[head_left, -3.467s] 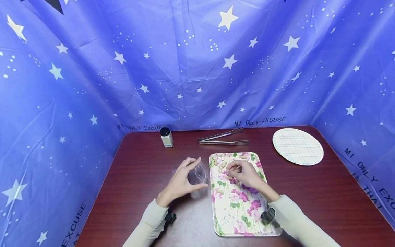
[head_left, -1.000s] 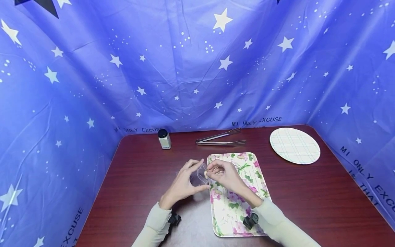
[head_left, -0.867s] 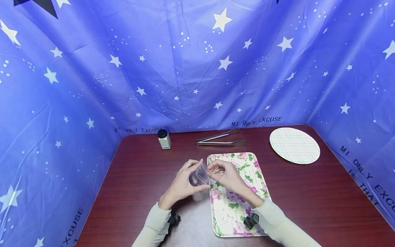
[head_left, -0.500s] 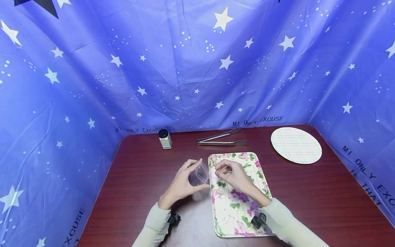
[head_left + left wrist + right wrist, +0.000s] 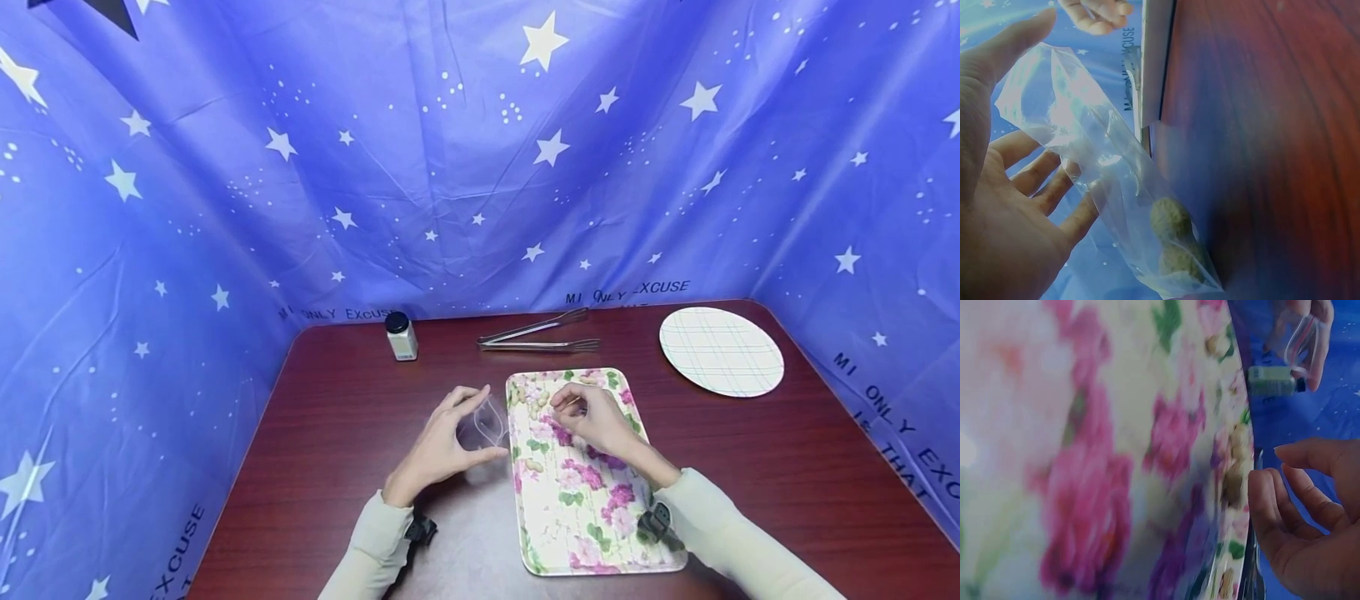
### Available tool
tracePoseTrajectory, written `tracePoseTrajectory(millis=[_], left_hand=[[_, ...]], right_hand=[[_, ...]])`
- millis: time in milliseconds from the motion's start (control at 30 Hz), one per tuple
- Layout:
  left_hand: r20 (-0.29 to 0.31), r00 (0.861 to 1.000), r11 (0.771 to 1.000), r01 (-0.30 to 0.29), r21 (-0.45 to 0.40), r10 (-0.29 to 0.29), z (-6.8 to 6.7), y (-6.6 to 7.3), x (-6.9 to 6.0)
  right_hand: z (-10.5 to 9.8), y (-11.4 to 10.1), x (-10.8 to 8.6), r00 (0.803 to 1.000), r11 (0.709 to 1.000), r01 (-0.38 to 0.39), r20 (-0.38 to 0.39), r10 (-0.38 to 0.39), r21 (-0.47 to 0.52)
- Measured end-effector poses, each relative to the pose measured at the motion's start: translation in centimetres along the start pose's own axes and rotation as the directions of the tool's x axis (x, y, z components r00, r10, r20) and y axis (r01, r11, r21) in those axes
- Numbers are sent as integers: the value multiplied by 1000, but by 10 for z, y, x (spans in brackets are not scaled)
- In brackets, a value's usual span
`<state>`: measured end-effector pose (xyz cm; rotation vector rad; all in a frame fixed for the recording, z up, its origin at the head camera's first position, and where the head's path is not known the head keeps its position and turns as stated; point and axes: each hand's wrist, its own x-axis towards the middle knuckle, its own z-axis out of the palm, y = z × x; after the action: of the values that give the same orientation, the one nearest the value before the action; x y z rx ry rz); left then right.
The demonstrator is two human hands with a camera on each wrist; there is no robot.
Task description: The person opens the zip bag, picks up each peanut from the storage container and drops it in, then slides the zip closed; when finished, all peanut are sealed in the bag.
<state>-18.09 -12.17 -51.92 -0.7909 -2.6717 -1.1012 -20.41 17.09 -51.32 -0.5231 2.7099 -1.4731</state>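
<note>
My left hand [image 5: 442,442] holds a clear plastic bag [image 5: 489,422] by its mouth, thumb and fingers spread wide. In the left wrist view, peanuts [image 5: 1175,234] lie at the bag's bottom end; how many is unclear. My right hand [image 5: 596,419] hovers over the upper part of a flowered tray [image 5: 551,533], fingers loosely bent. The right wrist view shows a gap between its thumb and fingertips, with nothing in it. Near those fingers, several unshelled peanuts [image 5: 538,402] lie on the tray. Another peanut [image 5: 534,465] sits close to the tray's left edge.
Metal tongs [image 5: 536,344] lie behind the tray. A black-capped jar [image 5: 402,337] stands at the back left of the dark red table [image 5: 337,425]. At the back right is a white checked plate [image 5: 722,350]. A blue starry cloth [image 5: 420,167] encloses the table's back and sides.
My right hand let go of a peanut at the bag's mouth, then moved right over the tray. My left hand has kept the bag in nearly the same place.
</note>
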Motion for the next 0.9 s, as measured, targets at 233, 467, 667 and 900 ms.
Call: tracePoseTrajectory(millis=[233,467,667,900], left_hand=[[20,1000,1000,19,0,-19,1,-2,0],[23,1000,1000,17,8,-18,3,-5,-1],[34,999,999,33,3,-33,2,-5,0],[34,999,999,35,4,-35,2,-5,-1]], right_hand=[[-5,7,2,1000,994,10,2,-10,-109],[-1,9,4,998,984,14,66,-2,-180],[2,5,5,995,979,32,97,-12,-200],[6,2,4,993,981,13,119,10,-196]])
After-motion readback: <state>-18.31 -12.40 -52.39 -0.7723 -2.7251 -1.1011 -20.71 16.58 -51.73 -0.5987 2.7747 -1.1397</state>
